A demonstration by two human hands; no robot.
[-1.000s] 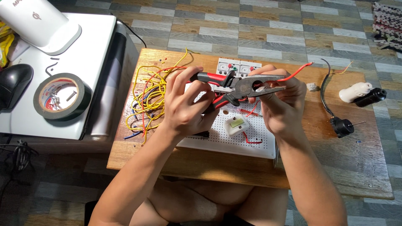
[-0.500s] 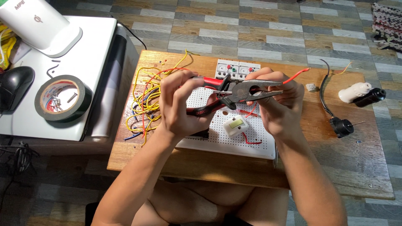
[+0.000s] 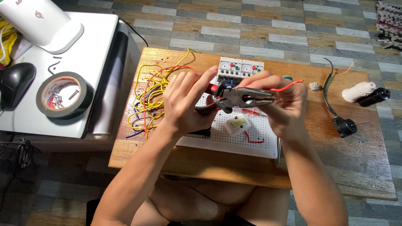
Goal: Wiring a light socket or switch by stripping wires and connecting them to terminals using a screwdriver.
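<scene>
My left hand [image 3: 184, 102] grips the red and black handles of a pair of pliers [image 3: 240, 98], whose jaws point right. My right hand [image 3: 280, 100] pinches a short red wire [image 3: 287, 86] at the plier jaws, its bare tip sticking out to the right. Both hands hover over a white perforated board [image 3: 234, 138] that carries a small white switch [image 3: 237, 124] and bits of red wire. Behind the hands stand two white breaker units [image 3: 240, 68] with red and green buttons.
A tangle of yellow, red and blue wires [image 3: 148, 98] lies on the left of the wooden table [image 3: 356, 167]. A black plug with cable [image 3: 344, 125] and a white and black socket [image 3: 364, 94] lie right. A roll of black tape [image 3: 64, 95] and a mouse [image 3: 16, 83] sit on the white unit [image 3: 98, 50] at left.
The pliers and both hands have shifted slightly down and left over the board, and the red wire end has turned a little. Grips are unchanged.
</scene>
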